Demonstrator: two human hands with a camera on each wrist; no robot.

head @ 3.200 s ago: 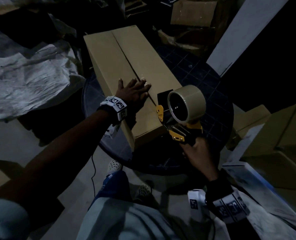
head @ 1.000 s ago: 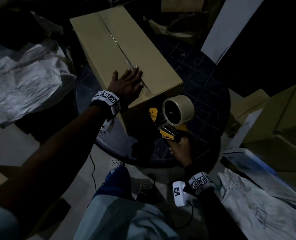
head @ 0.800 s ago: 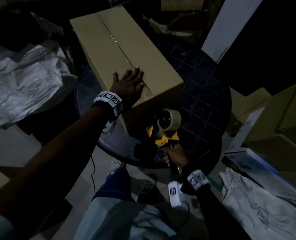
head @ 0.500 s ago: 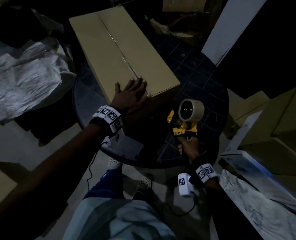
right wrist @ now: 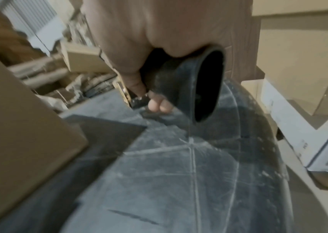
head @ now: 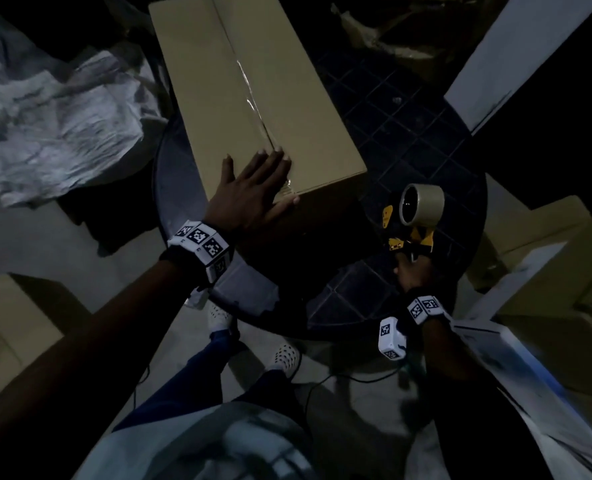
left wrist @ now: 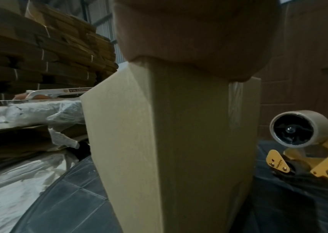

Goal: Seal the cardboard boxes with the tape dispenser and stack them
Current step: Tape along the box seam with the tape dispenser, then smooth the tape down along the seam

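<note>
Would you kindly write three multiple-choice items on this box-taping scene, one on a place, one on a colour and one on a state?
1. Where is the tape dispenser?
A. on the box top
B. right of the cardboard box, over the round table
C. on the floor

2. What colour is the dispenser's metal frame?
A. yellow
B. red
C. green

3. What is the left hand doing?
A. gripping the dispenser
B. hanging idle
C. lying flat on the box's near end

Answers: 1 B, it is beside the box above the table; 2 A, the frame shows yellow; 3 C, the fingers are straight on the cardboard, while the right hand grips the dispenser's handle.
</note>
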